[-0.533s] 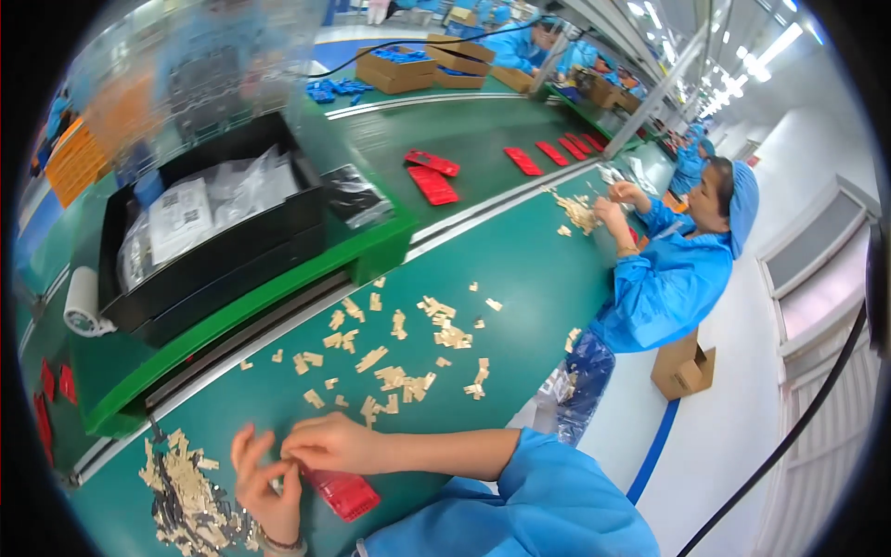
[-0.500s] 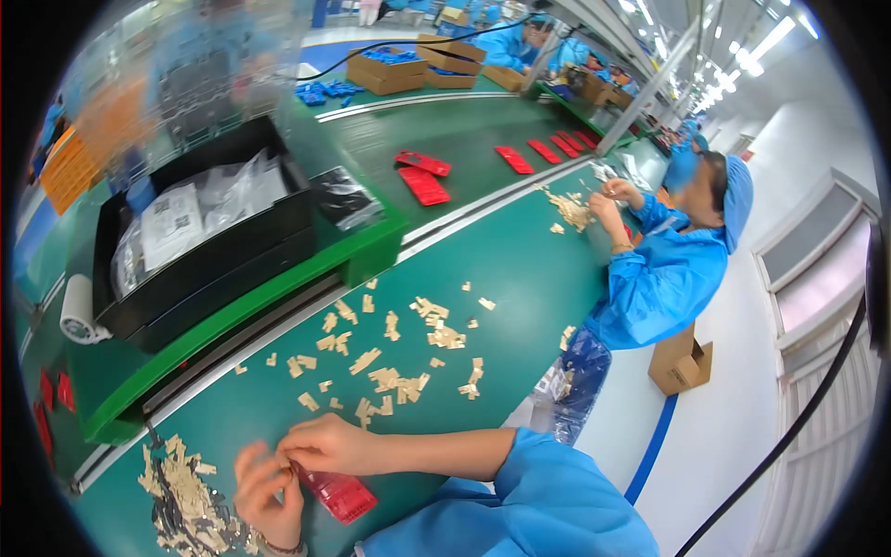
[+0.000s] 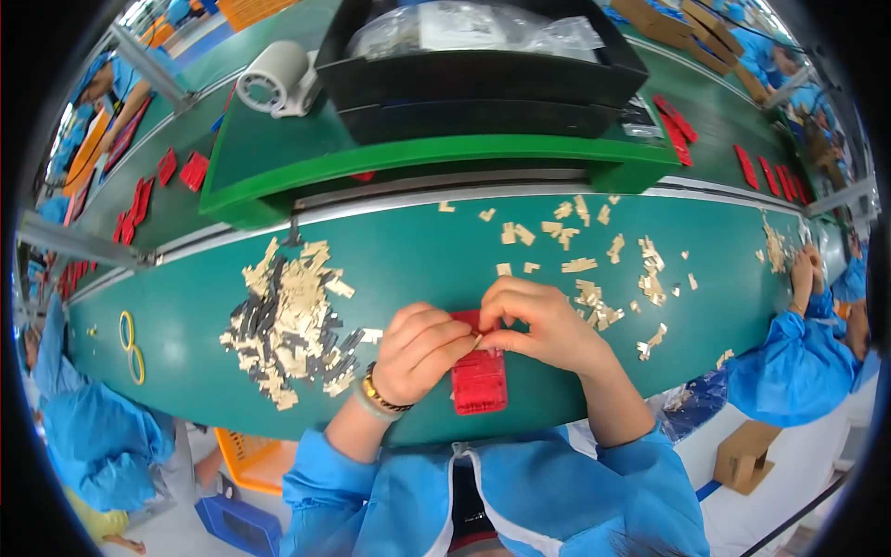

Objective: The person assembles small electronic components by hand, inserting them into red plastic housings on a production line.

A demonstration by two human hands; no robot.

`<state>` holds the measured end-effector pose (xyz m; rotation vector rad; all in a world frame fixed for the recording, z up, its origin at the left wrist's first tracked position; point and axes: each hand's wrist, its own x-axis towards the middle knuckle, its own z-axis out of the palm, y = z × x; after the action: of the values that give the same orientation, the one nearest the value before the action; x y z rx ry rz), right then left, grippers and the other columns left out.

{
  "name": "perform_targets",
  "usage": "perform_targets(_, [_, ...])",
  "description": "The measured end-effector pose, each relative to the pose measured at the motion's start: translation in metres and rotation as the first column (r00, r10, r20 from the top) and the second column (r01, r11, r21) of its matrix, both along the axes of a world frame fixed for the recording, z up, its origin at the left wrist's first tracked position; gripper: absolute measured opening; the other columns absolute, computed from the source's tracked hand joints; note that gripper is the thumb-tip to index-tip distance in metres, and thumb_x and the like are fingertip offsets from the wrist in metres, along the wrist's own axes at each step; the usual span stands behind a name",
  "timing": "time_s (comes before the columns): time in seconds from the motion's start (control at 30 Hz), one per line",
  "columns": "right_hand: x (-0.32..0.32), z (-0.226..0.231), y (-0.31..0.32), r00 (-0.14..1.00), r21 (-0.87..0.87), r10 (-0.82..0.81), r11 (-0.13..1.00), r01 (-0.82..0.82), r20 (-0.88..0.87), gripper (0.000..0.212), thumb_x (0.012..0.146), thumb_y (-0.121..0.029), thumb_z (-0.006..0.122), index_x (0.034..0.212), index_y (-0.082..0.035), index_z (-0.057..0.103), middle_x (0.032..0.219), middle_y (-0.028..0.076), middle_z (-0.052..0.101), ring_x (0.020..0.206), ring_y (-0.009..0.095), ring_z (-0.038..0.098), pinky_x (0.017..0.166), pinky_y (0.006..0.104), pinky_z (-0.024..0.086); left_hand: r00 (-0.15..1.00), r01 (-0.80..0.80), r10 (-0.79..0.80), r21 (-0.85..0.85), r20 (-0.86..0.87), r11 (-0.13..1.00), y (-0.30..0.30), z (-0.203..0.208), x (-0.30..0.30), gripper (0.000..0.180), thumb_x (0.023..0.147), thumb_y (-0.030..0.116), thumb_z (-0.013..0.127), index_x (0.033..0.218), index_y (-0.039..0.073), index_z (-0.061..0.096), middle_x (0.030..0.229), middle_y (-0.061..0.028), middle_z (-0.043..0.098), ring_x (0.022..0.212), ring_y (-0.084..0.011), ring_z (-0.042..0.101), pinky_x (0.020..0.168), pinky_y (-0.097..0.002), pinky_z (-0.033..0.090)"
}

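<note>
A flat red plastic case [image 3: 480,390] lies on the green work surface in front of me, its upper part covered by my hands. My left hand [image 3: 422,357] is closed, its curled fingers against the case's left side, and what they grip is hidden. Thumb and fingers of my right hand [image 3: 543,325] pinch a small pale piece [image 3: 478,342] just above the case, where both hands' fingertips meet. Left of my hands is a heap of small beige and black strips [image 3: 288,320]. More beige strips [image 3: 594,302] are scattered to the right.
Behind the work surface, a green-edged shelf [image 3: 436,148] carries a black bin [image 3: 483,102] of plastic bags and a white roll holder [image 3: 278,79]. Two yellow rings [image 3: 132,348] lie far left. Co-workers sit at left [image 3: 102,446] and right [image 3: 798,362]. Red cases [image 3: 747,167] rest on the conveyor behind.
The whole view has swung from the right to straight ahead, bringing the left side of the work surface into sight. Both hands remain together at the red case.
</note>
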<state>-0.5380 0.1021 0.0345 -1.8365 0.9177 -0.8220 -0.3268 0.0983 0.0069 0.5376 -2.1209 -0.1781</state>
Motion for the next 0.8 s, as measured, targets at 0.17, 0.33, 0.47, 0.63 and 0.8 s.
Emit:
perform_targets(0.17, [0.011,-0.003,0.003,0.997,-0.093,-0.05,0.995,0.044,-0.058,0.023,0.069,-0.003,0.076,0.078,-0.004,0.055,0.081,0.005,0.059,0.072,0.02,0.059,0.061,0.0302,0.048,1.0,0.013,-0.013,-0.049,0.002,0.999,0.002,-0.007,0.003,0.025,0.065,0.009,0.066,0.089,0.0,0.065,0.092,-0.0112,0.065,0.083,-0.0254,0.061,0.074,-0.0384,0.051])
perform_targets(0.33, [0.014,-0.008,0.009,0.99,-0.22,-0.055,0.975,0.025,-0.13,0.016,0.077,-0.009,0.069,0.08,-0.007,0.053,0.082,0.005,0.056,0.071,0.023,0.059,0.06,0.0331,0.048,0.999,-0.036,0.037,-0.094,0.012,0.995,0.004,-0.004,-0.001,0.022,0.064,0.01,0.067,0.085,0.001,0.066,0.088,-0.01,0.066,0.077,-0.0238,0.061,0.07,-0.0366,0.049])
perform_targets(0.47, [0.012,-0.005,0.013,0.979,-0.278,-0.126,0.957,0.079,-0.157,0.016,0.076,-0.009,0.069,0.08,-0.007,0.054,0.081,0.005,0.056,0.069,0.024,0.059,0.06,0.0339,0.049,0.999,-0.044,0.043,-0.075,-0.011,0.996,0.006,-0.003,-0.005,0.02,0.065,0.007,0.067,0.084,0.002,0.065,0.089,-0.0105,0.065,0.078,-0.0248,0.061,0.071,-0.0371,0.049])
perform_targets(0.63, [-0.02,-0.006,0.001,0.842,-0.211,-0.236,0.966,0.149,-0.484,0.019,0.073,-0.009,0.07,0.088,-0.007,0.059,0.086,0.007,0.057,0.076,0.027,0.059,0.067,0.0367,0.048,0.959,-0.282,0.282,0.144,0.022,0.948,-0.006,-0.002,-0.003,0.027,0.071,-0.006,0.066,0.096,0.002,0.06,0.091,-0.0099,0.064,0.083,-0.0285,0.06,0.074,-0.038,0.048])
perform_targets(0.8, [0.019,-0.003,0.0,0.863,-0.569,-0.382,0.81,0.141,-0.33,0.03,0.068,-0.011,0.072,0.096,-0.007,0.063,0.102,0.008,0.057,0.099,0.028,0.055,0.083,0.0404,0.041,0.968,-0.252,0.234,0.362,0.096,0.897,0.003,0.002,-0.006,0.043,0.075,-0.01,0.056,0.116,0.003,0.05,0.094,-0.0123,0.063,0.091,-0.0334,0.058,0.078,-0.0424,0.048])
